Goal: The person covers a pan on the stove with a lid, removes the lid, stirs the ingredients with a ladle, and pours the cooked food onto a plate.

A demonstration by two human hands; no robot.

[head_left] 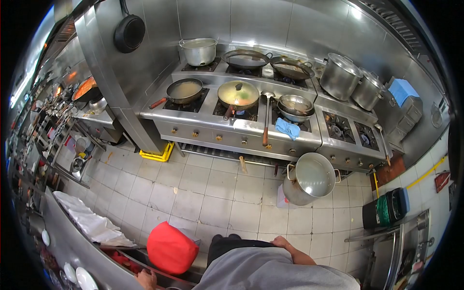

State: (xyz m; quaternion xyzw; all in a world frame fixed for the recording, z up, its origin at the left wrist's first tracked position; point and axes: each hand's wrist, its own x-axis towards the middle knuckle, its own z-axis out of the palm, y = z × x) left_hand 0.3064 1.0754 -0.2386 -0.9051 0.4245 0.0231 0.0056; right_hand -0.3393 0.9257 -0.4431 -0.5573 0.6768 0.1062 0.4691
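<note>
The left hand [146, 279] is at the edge of the worktop [105, 264], just beside the red object [172, 247]; from where I stand, I cannot tell if its grip is spread. The right hand [279, 240] is near the waist, its grip also unclear. On the stove [208, 133], one pan [237, 95] is already covered, the neighbouring pan [185, 91] not yet.

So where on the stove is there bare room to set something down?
The two right front burners look free, bordered by lidded pots behind, stacked pans to the left and a long-handled utensil to the right. The left range is crowded: frying pan, glass-lidded pan, woks and open pot.
</note>
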